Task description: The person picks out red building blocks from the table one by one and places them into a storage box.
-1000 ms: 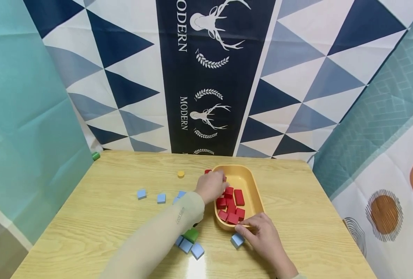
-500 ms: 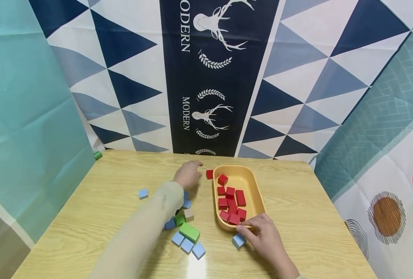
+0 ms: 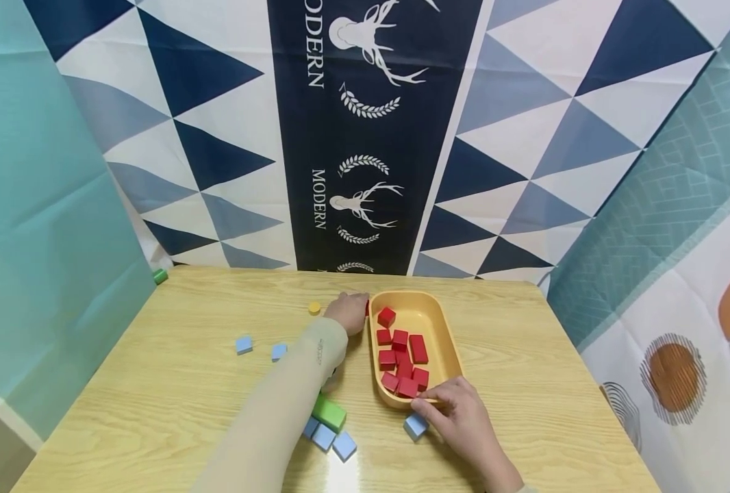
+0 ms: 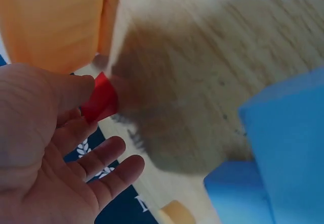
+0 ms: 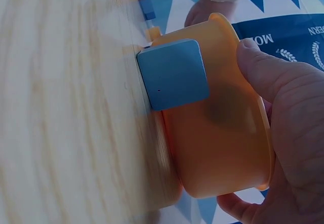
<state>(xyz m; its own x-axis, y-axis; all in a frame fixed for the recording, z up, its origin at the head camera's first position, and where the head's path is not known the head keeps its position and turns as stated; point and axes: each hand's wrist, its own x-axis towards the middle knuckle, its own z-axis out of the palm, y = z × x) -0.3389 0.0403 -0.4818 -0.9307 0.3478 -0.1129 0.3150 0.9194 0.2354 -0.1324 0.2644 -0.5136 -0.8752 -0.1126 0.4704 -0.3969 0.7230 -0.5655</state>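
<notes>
My left hand [image 3: 348,313] is at the outer left side of a yellow-orange plastic tub [image 3: 442,342], near its far end. Thumb and index finger pinch a small red block [image 4: 103,100] beside the tub's wall; the other fingers spread loosely. In the head view that block is mostly hidden behind the hand. Several red blocks [image 3: 418,349] lie inside the tub, mostly along its left half. My right hand [image 3: 463,414] grips the tub's near rim, thumb on the rim in the right wrist view. Close to that hand, a blue block [image 5: 174,75] stands against the tub's near wall.
Left of the tub, a green block [image 3: 329,413] and several blue blocks [image 3: 344,446] lie on the wooden table [image 3: 525,356], partly under my left forearm. Farther back sit a yellow disc [image 3: 314,309] and a lone blue block [image 3: 244,345]. A green piece [image 3: 159,276] lies at the far left corner.
My left hand drew back leftward from over the tub, leaving a red block inside, then moved right to the red block outside and took hold of it. The right hand stayed on the rim.
</notes>
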